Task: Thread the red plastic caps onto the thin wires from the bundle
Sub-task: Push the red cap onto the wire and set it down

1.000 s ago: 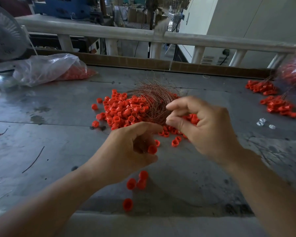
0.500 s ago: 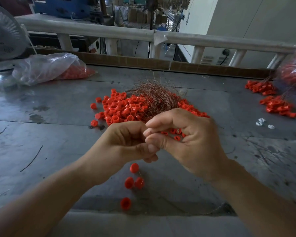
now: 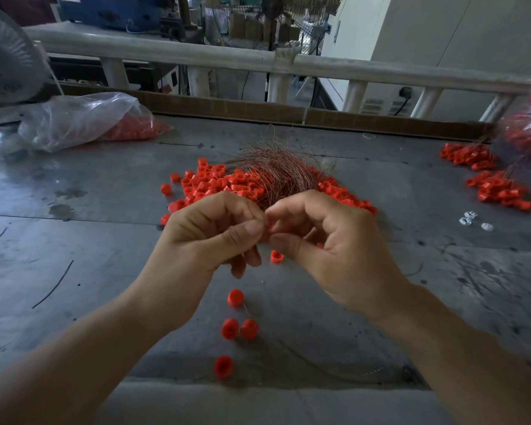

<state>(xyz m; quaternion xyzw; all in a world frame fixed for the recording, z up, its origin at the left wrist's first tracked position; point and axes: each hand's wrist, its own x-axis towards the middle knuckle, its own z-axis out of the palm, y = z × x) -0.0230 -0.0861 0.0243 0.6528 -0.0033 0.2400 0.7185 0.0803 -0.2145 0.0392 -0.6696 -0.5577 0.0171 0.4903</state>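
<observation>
One red cap (image 3: 266, 233) is pinched between left hand (image 3: 209, 237) and right hand (image 3: 330, 240) grips, both curled tight. Plastic bag (image 3: 74, 121) is filled with caps (image 3: 132, 131).

L hand (image 3: 209, 237) & R hand (image 3: 334, 250) bare, forearms bare, nails short.

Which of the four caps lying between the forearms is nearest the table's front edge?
The lone cap lowest in view; the side-by-side pair and the single cap above them lie farther back.
</observation>
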